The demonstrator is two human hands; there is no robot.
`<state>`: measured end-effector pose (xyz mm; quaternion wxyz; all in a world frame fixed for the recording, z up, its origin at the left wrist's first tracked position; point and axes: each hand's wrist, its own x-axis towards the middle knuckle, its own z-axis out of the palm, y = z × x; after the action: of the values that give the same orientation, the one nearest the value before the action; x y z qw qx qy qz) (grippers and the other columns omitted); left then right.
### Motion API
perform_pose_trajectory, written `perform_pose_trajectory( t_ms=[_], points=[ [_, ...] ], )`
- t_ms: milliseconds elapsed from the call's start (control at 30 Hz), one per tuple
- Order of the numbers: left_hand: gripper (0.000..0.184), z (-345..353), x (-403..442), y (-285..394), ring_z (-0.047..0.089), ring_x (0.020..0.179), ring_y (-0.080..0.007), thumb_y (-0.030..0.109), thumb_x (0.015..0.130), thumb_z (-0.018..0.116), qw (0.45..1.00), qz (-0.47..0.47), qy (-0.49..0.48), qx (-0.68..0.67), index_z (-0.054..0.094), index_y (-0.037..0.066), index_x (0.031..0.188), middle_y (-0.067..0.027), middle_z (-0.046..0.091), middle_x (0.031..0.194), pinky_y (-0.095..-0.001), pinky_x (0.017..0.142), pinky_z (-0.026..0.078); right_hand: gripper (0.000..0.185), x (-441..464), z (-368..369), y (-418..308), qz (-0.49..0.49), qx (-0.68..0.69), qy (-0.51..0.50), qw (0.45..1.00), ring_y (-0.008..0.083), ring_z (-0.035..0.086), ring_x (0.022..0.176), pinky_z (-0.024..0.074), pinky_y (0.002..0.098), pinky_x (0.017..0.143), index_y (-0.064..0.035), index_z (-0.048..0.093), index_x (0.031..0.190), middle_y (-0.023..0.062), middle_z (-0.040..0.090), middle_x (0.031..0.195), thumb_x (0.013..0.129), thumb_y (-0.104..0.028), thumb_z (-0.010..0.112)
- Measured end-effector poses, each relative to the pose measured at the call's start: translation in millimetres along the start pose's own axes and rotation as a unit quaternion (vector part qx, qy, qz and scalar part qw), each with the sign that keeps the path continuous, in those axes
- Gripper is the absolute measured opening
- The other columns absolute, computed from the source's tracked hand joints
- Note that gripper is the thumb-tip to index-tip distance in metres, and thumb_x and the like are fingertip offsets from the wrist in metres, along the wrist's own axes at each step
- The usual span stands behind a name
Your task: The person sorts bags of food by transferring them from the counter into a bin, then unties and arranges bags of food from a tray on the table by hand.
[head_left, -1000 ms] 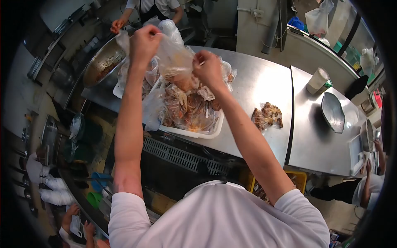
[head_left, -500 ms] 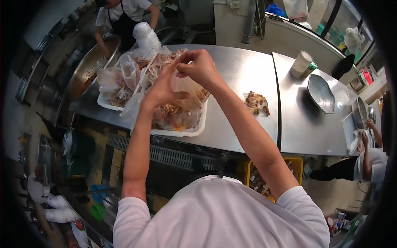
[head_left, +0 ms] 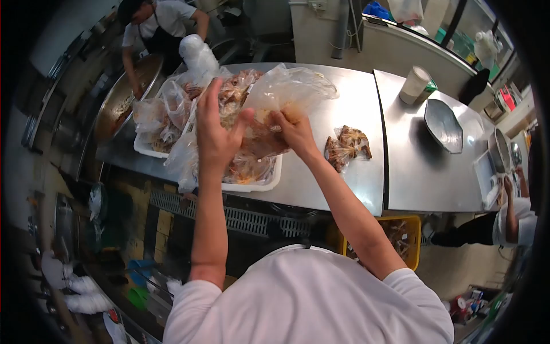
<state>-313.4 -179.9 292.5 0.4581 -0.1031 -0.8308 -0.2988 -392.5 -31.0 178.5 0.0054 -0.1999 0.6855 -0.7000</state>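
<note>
"What's the right hand (head_left: 293,131) doing?"
"Its grip is clenched around a clear plastic bag (head_left: 281,94), above the white tray (head_left: 252,187)."
"And the left hand (head_left: 219,131)?"
"Released, fingers spread beside that bag, hiding some filled bags (head_left: 249,170) behind. The held bag's contents (head_left: 260,140) are too blurred to name."

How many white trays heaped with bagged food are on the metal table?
2: the left tray and the right tray beside it. Others may be hidden.
</note>
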Motion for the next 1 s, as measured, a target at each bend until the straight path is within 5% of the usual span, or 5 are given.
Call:
perform_pose_trajectory(
  t_ms=[200, 433, 500, 767, 1000],
  points=[
    [0.043, 53, -68, -71, 0.062, 0.116, -0.0347, 0.024, 0.100, 0.060, 0.830, -0.385, -0.394, -0.087, 0.056, -0.003, 0.133, -0.0198, 0.062, 0.130, -0.0423, 0.095, 0.049, 0.025, -5, 23, 2, 0.022, 0.214, 0.048, 0.975, 0.0119, 0.066, 0.088, 0.0541, 0.0303, 0.077, 0.0029, 0.066, 0.102, 0.0039, 0.071, 0.097, 0.104, -0.020, 0.056],
    [0.023, 51, -68, -37, 0.070, 0.090, -0.0243, 0.008, 0.093, 0.062, 0.954, -0.115, -0.133, -0.243, 0.066, -0.006, 0.111, -0.0121, 0.074, 0.098, -0.0376, 0.079, 0.052, 0.021, -2, 29, -4, -0.112, 0.047, -0.031, 0.992, 0.0149, 0.064, 0.086, 0.0514, 0.0299, 0.075, -0.0008, 0.067, 0.104, 0.0073, 0.071, 0.094, 0.103, -0.017, 0.053],
    [0.022, 67, -68, -47, 0.068, 0.091, -0.0217, 0.012, 0.094, 0.065, 0.875, -0.369, -0.029, -0.313, 0.068, -0.006, 0.105, -0.0117, 0.073, 0.096, -0.0331, 0.081, 0.052, 0.022, -5, 27, -11, -0.165, -0.087, 0.003, 0.982, 0.0156, 0.063, 0.082, 0.0515, 0.0312, 0.075, -0.0002, 0.066, 0.105, 0.0121, 0.069, 0.088, 0.102, -0.018, 0.053],
    [0.034, 73, -34, -51, 0.063, 0.068, -0.0180, 0.035, 0.101, 0.060, 0.782, -0.455, 0.025, -0.426, 0.063, 0.002, 0.098, -0.0039, 0.063, 0.078, -0.0346, 0.064, 0.053, 0.023, -32, 20, -7, 0.016, 0.084, -0.136, 0.987, 0.0102, 0.060, 0.080, 0.0503, 0.0296, 0.072, -0.0005, 0.066, 0.108, 0.0036, 0.068, 0.090, 0.099, -0.022, 0.064],
    [0.038, 61, -14, -91, 0.048, 0.054, -0.0156, 0.046, 0.101, 0.058, 0.520, -0.393, -0.140, -0.745, 0.054, 0.013, 0.083, -0.0013, 0.051, 0.068, -0.0310, 0.053, 0.044, 0.013, -14, 13, -7, 0.061, 0.212, -0.150, 0.964, 0.0050, 0.058, 0.085, 0.0511, 0.0228, 0.074, -0.0026, 0.068, 0.107, -0.0025, 0.066, 0.092, 0.097, -0.011, 0.067]
  ],
)
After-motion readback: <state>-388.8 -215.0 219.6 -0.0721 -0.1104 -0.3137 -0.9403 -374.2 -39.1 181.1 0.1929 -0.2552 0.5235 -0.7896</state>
